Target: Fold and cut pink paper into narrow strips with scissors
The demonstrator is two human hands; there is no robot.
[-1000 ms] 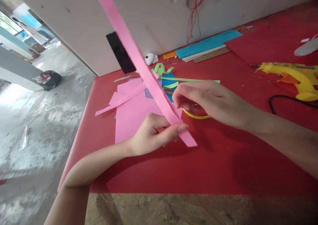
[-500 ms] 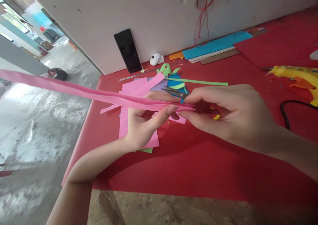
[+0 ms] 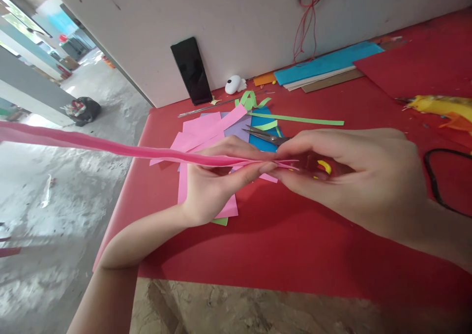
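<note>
A long pink paper strip [image 3: 155, 152], in two layers, stretches from the left edge of the view to both hands. My left hand [image 3: 210, 189] is closed on it, thumb below and fingers behind. At the strip's right end, my right hand [image 3: 354, 181] pinches the layers between thumb and fingertips, close to the left thumb. Behind the right fingers lie scissors [image 3: 267, 136] with dark blades, partly hidden; a yellow piece [image 3: 324, 167] shows through the gap in that hand. Under the hands are pink paper [image 3: 226, 207], purple paper [image 3: 238, 130] and blue paper [image 3: 260, 143].
On the red table [image 3: 258, 255], a black phone [image 3: 191, 71] leans against the wall beside a small white object [image 3: 235, 84]. Green strips [image 3: 298, 119] lie behind the hands. Blue sheets [image 3: 328, 64] rest along the wall. A yellow glue gun [image 3: 438, 106] and black cord [image 3: 433, 176] are at right.
Both hands have shifted slightly right along with the view. The strip has turned more edge-on, its left part sits lower, and its layers look pressed closer together.
</note>
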